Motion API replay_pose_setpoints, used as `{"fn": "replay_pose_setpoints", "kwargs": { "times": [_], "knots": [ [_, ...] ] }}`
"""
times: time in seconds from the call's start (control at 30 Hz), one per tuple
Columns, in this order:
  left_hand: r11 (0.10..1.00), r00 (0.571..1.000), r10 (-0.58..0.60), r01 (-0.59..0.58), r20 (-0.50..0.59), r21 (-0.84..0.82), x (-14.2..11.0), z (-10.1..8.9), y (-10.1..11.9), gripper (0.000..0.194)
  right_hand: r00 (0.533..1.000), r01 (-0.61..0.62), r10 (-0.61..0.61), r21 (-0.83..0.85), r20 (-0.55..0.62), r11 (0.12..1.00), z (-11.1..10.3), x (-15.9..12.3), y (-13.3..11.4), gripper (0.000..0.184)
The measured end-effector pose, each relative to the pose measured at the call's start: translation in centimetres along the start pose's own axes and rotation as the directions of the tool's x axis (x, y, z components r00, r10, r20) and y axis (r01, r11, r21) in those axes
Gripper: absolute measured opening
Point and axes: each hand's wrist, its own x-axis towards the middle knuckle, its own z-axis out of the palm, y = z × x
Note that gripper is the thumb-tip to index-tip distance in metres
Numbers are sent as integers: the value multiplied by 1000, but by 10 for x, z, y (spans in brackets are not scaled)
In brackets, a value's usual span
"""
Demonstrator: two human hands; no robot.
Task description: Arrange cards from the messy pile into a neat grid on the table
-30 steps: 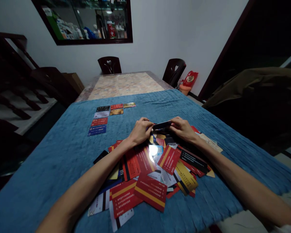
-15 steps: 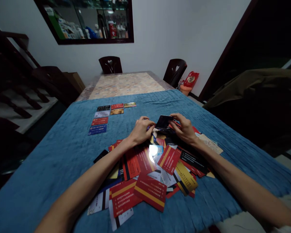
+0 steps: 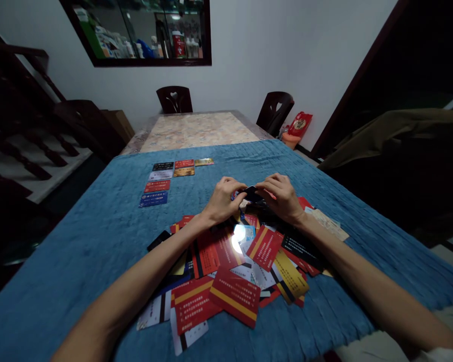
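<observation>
A dark card (image 3: pixel 252 195) is held up over the far side of a loose heap of cards. My left hand (image 3: pixel 225 200) pinches its left end, and my right hand (image 3: pixel 281 197) grips the right end, fingers covering much of it. Beneath my wrists the heap spreads toward me: red cards with a yellow stripe (image 3: pixel 236 296), a yellow card (image 3: pixel 292 276), a black card (image 3: pixel 302 250), and white ones. Farther left, several cards lie flat in short rows, among them a blue card (image 3: pixel 153 199), a red card (image 3: pixel 157 186) and a gold card (image 3: pixel 183 172).
A blue cloth (image 3: pixel 109 226) covers the near part of the table, with patterned tabletop (image 3: pixel 200 129) beyond. Two dark chairs stand at the far end, one at the left (image 3: pixel 174 99), one at the right (image 3: pixel 275 113). Beige paper pieces (image 3: pixel 330 223) lie right of the heap.
My left hand has moved onto the card that my right hand was holding. The card is tipped lower, and my right fingers have closed in toward the left hand.
</observation>
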Motion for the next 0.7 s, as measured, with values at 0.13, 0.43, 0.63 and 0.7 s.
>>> {"fn": "replay_pose_setpoints", "kwargs": {
  "times": [0.13, 0.43, 0.63, 0.7],
  "knots": [
    [1000, 1000, 7, -7, -7, 5, -1, 2, -3, 16, 999, 40, -40, -9, -8, 999, 4, 1, -3, 27],
    [991, 994, -106, 104, 25, 79, 2, -4, -13, 17, 995, 85, -86, -21, -48, 996, 13, -9, 12, 19],
    [970, 971, -204, 185, 121, 157, 2, -7, -16, 20, 999, 43, -43, -31, -10, 999, 15, -10, 13, 22],
    [967, 967, -216, 193, 134, 166, 2, -7, -16, 21, 998, 57, -57, -45, -3, 997, 16, -10, 12, 22]
  ]
}}
